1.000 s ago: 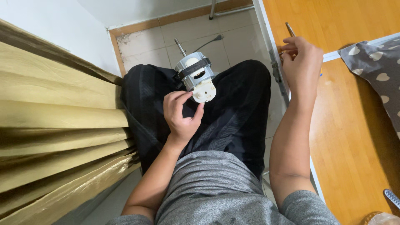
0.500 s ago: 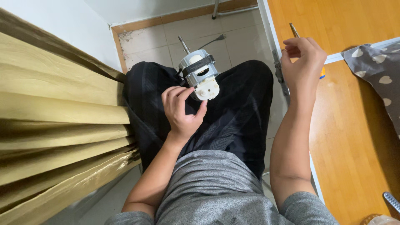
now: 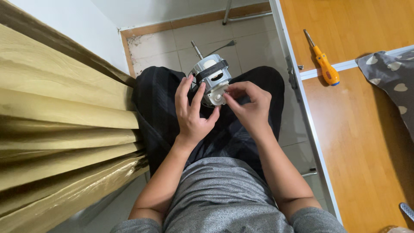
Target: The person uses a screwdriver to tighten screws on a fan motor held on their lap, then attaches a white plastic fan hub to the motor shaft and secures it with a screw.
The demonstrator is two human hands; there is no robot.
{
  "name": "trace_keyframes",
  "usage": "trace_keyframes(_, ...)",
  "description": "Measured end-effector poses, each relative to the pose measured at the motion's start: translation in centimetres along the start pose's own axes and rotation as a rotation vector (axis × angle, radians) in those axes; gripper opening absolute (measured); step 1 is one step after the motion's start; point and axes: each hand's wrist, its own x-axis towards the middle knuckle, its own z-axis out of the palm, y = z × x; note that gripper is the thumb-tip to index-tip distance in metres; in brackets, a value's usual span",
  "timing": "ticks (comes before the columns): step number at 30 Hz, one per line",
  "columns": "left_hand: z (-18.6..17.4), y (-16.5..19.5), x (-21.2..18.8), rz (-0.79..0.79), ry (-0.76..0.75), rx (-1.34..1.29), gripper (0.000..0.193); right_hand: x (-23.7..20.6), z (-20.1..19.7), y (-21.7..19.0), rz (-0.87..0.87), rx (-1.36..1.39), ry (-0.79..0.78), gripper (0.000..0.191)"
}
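Silver metal and white plastic make up the small electric motor [image 3: 211, 77] that rests on the person's lap, on the black trousers [image 3: 241, 133] near the knees, its thin shaft pointing away towards the tiled floor [image 3: 164, 47]. The left hand [image 3: 192, 114] cups its near left side with fingers spread and upright against the housing. The right hand [image 3: 250, 105] has thumb and forefinger pressed together at the white plastic end piece; whether they pinch a small part there I cannot tell.

The lap is a soft, sloping seat for a round, heavy thing. If the left hand loosens, the motor could roll off the knees onto the tiles. Anything tiny held at the right fingertips could slip into the folds of cloth or down between the legs.

An orange-handled screwdriver [image 3: 324, 64] lies on the wooden floor [image 3: 358, 129] beyond the white sill [image 3: 297, 86], well apart from both hands, with a small screw [image 3: 300, 67] just beside the sill. A gold curtain [image 3: 56, 121] hangs close along the left leg, and a grey heart-patterned cloth [image 3: 394, 82] lies at the wooden floor's far right edge.
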Motion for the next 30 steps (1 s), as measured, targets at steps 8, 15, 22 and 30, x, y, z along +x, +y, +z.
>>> trace_keyframes(8,-0.2,-0.3,0.2,0.009,-0.077,-0.016,0.073,0.4,0.8,0.5,-0.004,-0.025,0.019,0.018)
trace_keyframes(15,0.3,-0.8,0.4,0.052,-0.153,-0.061,0.067,0.3,1.3,0.5,-0.043,-0.050,0.069,0.018)
trace_keyframes(22,0.4,-1.4,0.4,0.048,-0.184,-0.142,0.056,0.4,1.3,0.8,-0.028,-0.011,0.104,0.018)
trace_keyframes(30,0.7,-1.4,0.7,0.046,-0.164,-0.168,0.057,0.5,1.6,0.7,-0.211,-0.122,0.141,0.020)
